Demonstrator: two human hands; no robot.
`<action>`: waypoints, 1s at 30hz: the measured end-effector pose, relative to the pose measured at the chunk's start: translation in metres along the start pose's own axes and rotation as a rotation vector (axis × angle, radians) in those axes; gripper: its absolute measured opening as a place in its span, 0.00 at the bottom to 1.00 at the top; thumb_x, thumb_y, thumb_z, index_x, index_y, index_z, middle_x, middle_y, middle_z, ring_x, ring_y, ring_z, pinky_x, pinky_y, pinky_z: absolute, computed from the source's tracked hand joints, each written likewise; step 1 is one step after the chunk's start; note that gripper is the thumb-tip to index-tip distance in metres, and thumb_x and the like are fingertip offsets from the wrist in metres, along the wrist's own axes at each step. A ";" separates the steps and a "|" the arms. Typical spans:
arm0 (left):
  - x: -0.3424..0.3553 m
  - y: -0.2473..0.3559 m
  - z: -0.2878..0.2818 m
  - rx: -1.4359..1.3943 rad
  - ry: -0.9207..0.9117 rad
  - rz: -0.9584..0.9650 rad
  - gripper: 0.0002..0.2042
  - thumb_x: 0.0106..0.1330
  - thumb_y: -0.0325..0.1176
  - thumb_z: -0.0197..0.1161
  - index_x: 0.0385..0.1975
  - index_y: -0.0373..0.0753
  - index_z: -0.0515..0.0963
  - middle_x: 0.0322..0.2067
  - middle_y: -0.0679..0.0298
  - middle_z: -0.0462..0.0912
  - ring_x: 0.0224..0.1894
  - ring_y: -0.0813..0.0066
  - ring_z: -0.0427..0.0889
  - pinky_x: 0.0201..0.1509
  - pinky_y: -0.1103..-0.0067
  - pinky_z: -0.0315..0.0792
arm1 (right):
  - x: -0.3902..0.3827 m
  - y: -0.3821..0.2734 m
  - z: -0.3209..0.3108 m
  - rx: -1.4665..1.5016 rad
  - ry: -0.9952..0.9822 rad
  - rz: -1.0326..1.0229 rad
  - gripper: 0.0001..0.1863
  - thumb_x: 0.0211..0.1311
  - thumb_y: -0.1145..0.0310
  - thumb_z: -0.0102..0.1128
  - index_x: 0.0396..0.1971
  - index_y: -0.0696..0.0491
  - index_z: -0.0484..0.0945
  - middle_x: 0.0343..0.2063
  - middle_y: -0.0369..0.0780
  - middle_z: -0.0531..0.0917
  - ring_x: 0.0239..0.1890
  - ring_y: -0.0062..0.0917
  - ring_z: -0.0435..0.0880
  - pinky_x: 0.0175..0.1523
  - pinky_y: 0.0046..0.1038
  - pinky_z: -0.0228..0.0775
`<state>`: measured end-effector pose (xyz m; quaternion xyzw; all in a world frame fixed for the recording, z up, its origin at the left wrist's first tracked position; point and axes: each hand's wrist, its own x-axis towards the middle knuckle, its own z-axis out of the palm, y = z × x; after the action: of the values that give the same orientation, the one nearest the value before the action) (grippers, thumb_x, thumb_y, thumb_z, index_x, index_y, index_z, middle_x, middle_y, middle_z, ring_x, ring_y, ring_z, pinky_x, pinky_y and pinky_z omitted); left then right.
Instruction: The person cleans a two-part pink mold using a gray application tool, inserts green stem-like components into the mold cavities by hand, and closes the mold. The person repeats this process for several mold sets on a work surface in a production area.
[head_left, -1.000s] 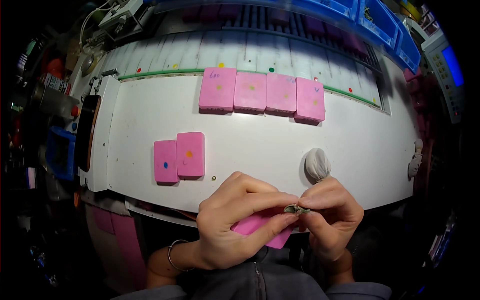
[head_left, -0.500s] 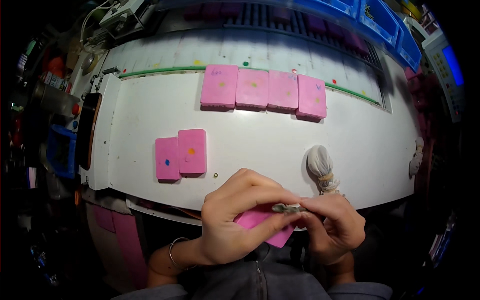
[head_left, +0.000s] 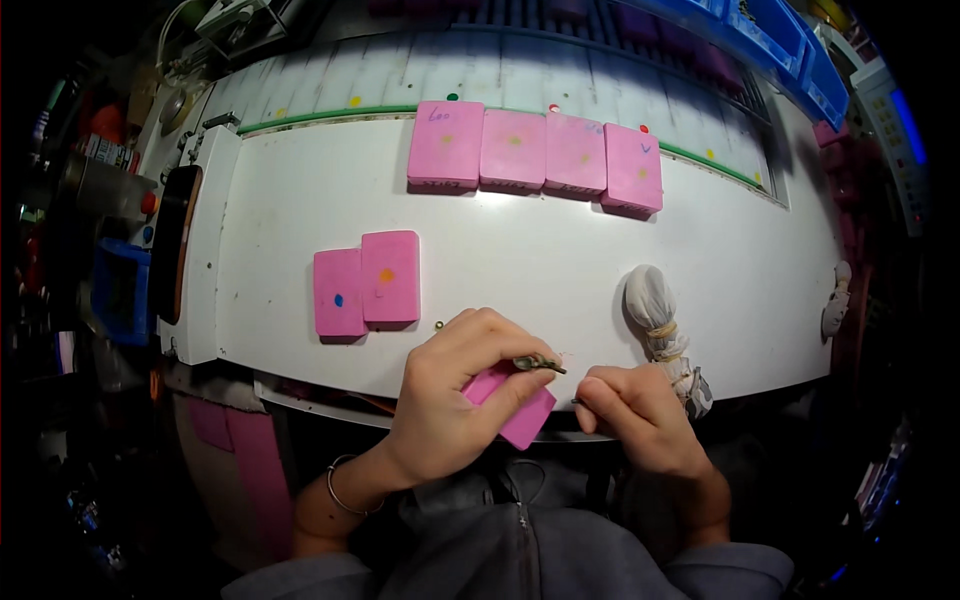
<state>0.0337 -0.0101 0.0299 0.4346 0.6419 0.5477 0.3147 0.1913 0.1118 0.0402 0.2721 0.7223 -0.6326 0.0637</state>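
My left hand [head_left: 445,395] pinches a small greenish-grey metal-like piece [head_left: 535,364] between thumb and finger, with a pink rectangular block [head_left: 520,425] held in the same hand beneath it. My right hand [head_left: 635,410] is just to the right, apart from the piece, its fingers curled on a small dark item [head_left: 578,401], too small to name. Just above my right hand lies a cloth-wrapped bundle [head_left: 650,295] bound with tan bands. A small brass ring [head_left: 439,325] lies near my left hand.
Four pink blocks [head_left: 513,150] stand in a row along a green strip, two more [head_left: 390,295] at the left of the white worktop [head_left: 270,250]. Blue bins [head_left: 780,45] hang at the back right, a panel [head_left: 900,130] beside them. Another blue bin [head_left: 120,300] is at the left.
My hands have separated: the left moved up with the piece and block, the right drew away rightward. More of the wrapped bundle shows, and the worktop sits higher in the view.
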 end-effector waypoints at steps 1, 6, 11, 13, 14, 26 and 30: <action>-0.001 -0.003 0.000 0.001 0.001 0.002 0.06 0.51 0.17 0.63 0.29 0.33 0.80 0.29 0.62 0.77 0.30 0.79 0.75 0.34 0.85 0.68 | 0.002 0.006 0.001 -0.001 0.000 -0.002 0.18 0.67 0.64 0.45 0.18 0.57 0.73 0.10 0.38 0.71 0.15 0.18 0.70 0.21 0.26 0.58; 0.001 -0.008 0.000 0.024 0.008 -0.005 0.06 0.51 0.18 0.64 0.29 0.32 0.79 0.29 0.62 0.78 0.30 0.78 0.76 0.35 0.85 0.69 | 0.012 -0.014 0.006 -0.146 0.251 -0.198 0.11 0.63 0.68 0.53 0.26 0.60 0.77 0.12 0.38 0.73 0.15 0.18 0.69 0.22 0.23 0.62; 0.004 -0.001 -0.008 0.110 0.140 0.037 0.06 0.49 0.20 0.67 0.26 0.31 0.77 0.27 0.62 0.78 0.29 0.77 0.77 0.34 0.84 0.70 | 0.035 -0.040 -0.005 -0.044 0.061 -0.152 0.10 0.62 0.69 0.54 0.28 0.60 0.77 0.12 0.35 0.73 0.15 0.14 0.67 0.22 0.20 0.60; 0.006 0.002 -0.012 0.009 0.219 0.029 0.07 0.50 0.24 0.68 0.26 0.32 0.78 0.25 0.61 0.79 0.28 0.74 0.78 0.31 0.81 0.71 | 0.046 -0.061 -0.010 -0.093 -0.007 -0.154 0.11 0.62 0.68 0.54 0.27 0.61 0.77 0.11 0.34 0.72 0.15 0.14 0.66 0.21 0.19 0.59; 0.007 0.007 -0.016 -0.032 0.232 -0.018 0.06 0.51 0.20 0.66 0.27 0.31 0.77 0.26 0.63 0.77 0.30 0.79 0.76 0.33 0.84 0.70 | 0.052 -0.072 -0.011 -0.110 -0.036 -0.168 0.11 0.62 0.68 0.54 0.26 0.60 0.77 0.11 0.34 0.72 0.16 0.13 0.68 0.21 0.20 0.60; 0.027 0.025 -0.041 -0.186 0.180 -0.171 0.18 0.68 0.42 0.52 0.48 0.34 0.73 0.29 0.65 0.76 0.30 0.81 0.75 0.34 0.83 0.72 | 0.109 -0.171 -0.063 0.034 0.403 -0.704 0.08 0.60 0.70 0.54 0.28 0.60 0.79 0.16 0.37 0.78 0.17 0.13 0.73 0.19 0.16 0.63; 0.035 -0.020 -0.033 -0.762 0.377 -0.292 0.34 0.69 0.57 0.28 0.50 0.30 0.69 0.30 0.60 0.76 0.30 0.76 0.76 0.35 0.80 0.74 | 0.123 -0.145 -0.038 -0.238 0.440 -0.856 0.09 0.59 0.68 0.58 0.35 0.58 0.79 0.24 0.39 0.81 0.20 0.21 0.76 0.24 0.20 0.68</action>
<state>-0.0148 0.0071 0.0191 0.0851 0.4953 0.7644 0.4038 0.0283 0.1788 0.1208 0.0690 0.8328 -0.4427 -0.3251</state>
